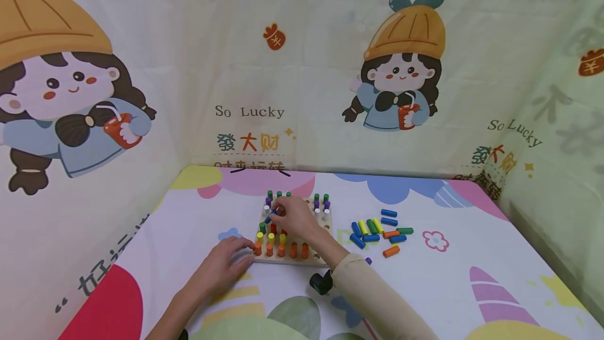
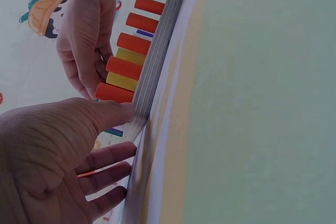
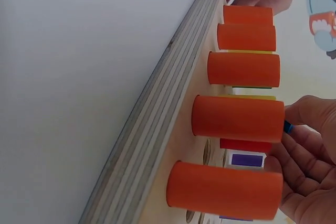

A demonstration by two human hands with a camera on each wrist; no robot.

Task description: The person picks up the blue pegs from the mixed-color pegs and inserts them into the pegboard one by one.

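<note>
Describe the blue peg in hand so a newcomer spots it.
On the table, find the pegboard. Over its left half, the right hand pinches the blue peg. It alone is held; the other visible blue pegs lie loose right of the board.

Blue peg — partly hidden by right grip; left forearm — cropped.

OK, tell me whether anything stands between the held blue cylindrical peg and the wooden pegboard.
Nothing visible stands between the blue cylindrical peg in the right hand and the wooden pegboard, though that hand hides part of it.
</note>
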